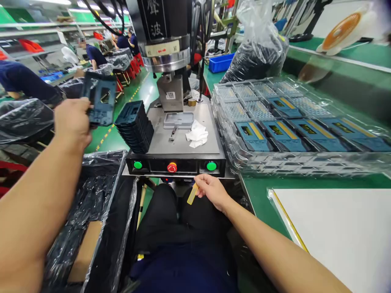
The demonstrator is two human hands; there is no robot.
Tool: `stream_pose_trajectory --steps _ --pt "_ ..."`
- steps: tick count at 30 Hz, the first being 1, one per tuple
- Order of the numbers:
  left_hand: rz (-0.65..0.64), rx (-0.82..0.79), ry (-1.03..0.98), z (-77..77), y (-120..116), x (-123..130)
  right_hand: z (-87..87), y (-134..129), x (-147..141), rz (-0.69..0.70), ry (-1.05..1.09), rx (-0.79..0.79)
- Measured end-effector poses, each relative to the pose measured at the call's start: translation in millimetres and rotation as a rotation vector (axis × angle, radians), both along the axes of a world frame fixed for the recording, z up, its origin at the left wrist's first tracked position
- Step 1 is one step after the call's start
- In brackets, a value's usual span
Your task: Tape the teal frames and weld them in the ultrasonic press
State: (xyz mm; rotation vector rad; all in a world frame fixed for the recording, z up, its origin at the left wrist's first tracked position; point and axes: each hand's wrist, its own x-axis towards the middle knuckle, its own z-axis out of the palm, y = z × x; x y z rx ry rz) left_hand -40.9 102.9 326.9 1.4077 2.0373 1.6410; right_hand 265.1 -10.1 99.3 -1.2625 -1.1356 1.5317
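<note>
My left hand (73, 122) is closed on the edge of a dark blue-grey plastic housing (104, 106) with a rectangular opening, held up at the left. Just right of it leans a tall stack of similar housings (134, 126) on the corner of the machine's plate. Low in front of the machine, my right hand (210, 189) pinches a thin yellow translucent strip (192, 194) between thumb and fingers. A grey fixture (179, 120) lies on the metal plate below the press head (171, 94).
Green buttons (211, 166) and a red stop button (172, 167) line the machine's front. At right, stacked clear trays (244, 160) hold several housings with yellow strips. A plastic-lined bin (111, 195) stands at left. Crumpled white tissue (197, 134) lies on the plate. Co-workers sit at back left.
</note>
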Motion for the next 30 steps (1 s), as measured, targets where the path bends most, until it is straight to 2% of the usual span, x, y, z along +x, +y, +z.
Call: stream_pose_trajectory --steps 2,4,5,7,10,12,13,15,18,24,27,30 --pt "-0.184 0.081 -0.260 -4.2 -26.7 0.2 3.8 -0.7 1.3 -0.049 0.101 -0.061" --pt "-0.421 -0.013 -0.479 -21.2 -59.2 2.1 7.5 -1.5 2.5 -0.089 0.171 -0.101" --pt "-0.499 -0.123 -0.569 -35.2 -76.3 4.1 8.8 -1.8 2.9 -0.104 0.190 -0.110" --pt "-0.507 -0.293 -0.751 -72.9 -109.3 11.3 10.1 -2.1 3.1 -0.124 0.201 -0.116" --pt "-0.459 -0.638 -1.029 -140.5 -150.9 31.9 9.6 -2.6 2.0 -0.141 0.189 -0.128" --pt "-0.453 -0.758 -1.195 -179.8 -171.7 49.7 8.9 -3.3 0.7 -0.155 0.182 -0.136" --pt "-0.464 -0.795 -1.261 -195.1 -179.8 58.4 8.8 -3.8 0.0 -0.160 0.181 -0.141" --pt "-0.480 -0.847 -1.347 -215.3 -190.9 73.0 8.9 -5.1 -1.4 -0.165 0.178 -0.152" --pt "-0.465 -0.863 -1.381 -224.9 -195.8 85.8 9.3 -6.7 -2.7 -0.155 0.168 -0.166" --pt "-0.395 -0.819 -1.425 -221.6 -189.2 97.5 7.8 -9.9 -2.6 -0.117 0.079 -0.102" --pt "-0.382 -0.824 -1.465 -220.9 -185.9 100.7 10.3 -15.0 -2.4 0.004 -0.027 0.082" --pt "-0.375 -0.775 -1.466 -220.2 -181.4 100.0 14.2 -21.4 -3.8 0.226 -0.217 0.394"
